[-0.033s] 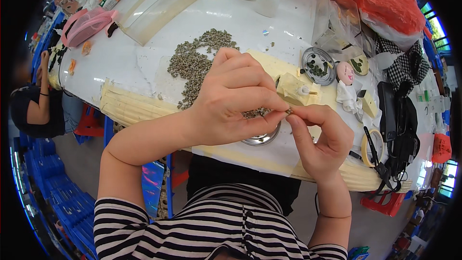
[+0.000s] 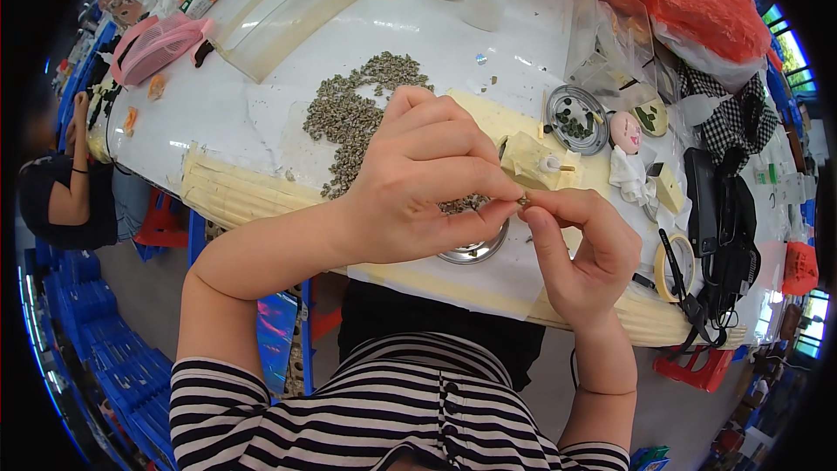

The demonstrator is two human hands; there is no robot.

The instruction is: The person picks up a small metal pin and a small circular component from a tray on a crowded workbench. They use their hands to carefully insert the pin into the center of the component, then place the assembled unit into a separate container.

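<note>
My left hand (image 2: 418,179) and my right hand (image 2: 584,253) meet fingertip to fingertip above the table's front edge. Both pinch one tiny dark piece (image 2: 524,201) between thumbs and forefingers. Below them a round metal dish (image 2: 478,251) holds more small pieces and is mostly hidden by my left hand. A large loose pile of small grey-green pieces (image 2: 349,113) lies on the white table (image 2: 218,113) just behind my left hand. A yellowish foam block (image 2: 527,160) sits right behind my fingertips.
A second metal dish (image 2: 575,119) with dark bits, a small doll figure (image 2: 625,139), a tape roll (image 2: 671,269), scissors (image 2: 684,292) and a black bag (image 2: 728,227) lie to the right. Farther back are a clear box (image 2: 288,0), pink fan (image 2: 157,44), white bottle (image 2: 485,0) and red bag (image 2: 697,0). Another person (image 2: 61,187) sits at the left.
</note>
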